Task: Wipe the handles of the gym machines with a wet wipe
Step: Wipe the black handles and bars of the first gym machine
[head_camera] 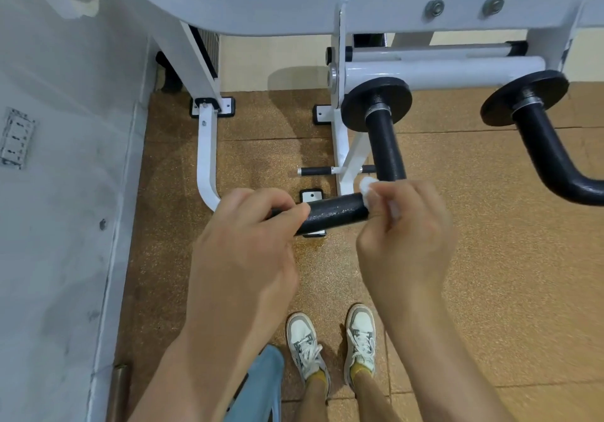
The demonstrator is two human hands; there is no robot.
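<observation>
The handle [336,214] lies left-to-right between the 2 hands. The left hand [248,235] curls round its free end. The right hand [405,235] pinches the wet wipe [366,187] at its bend, so wiping likely runs leftward.

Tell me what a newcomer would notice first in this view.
At the centre, two bare hands work on a black handle: the left hand grips its free end while the right hand pinches a white wet wipe against it near the bend. Behind them the white machine frame spans the top, with a second black handle curving at the right. White sneakers stand on the brown floor below.
</observation>
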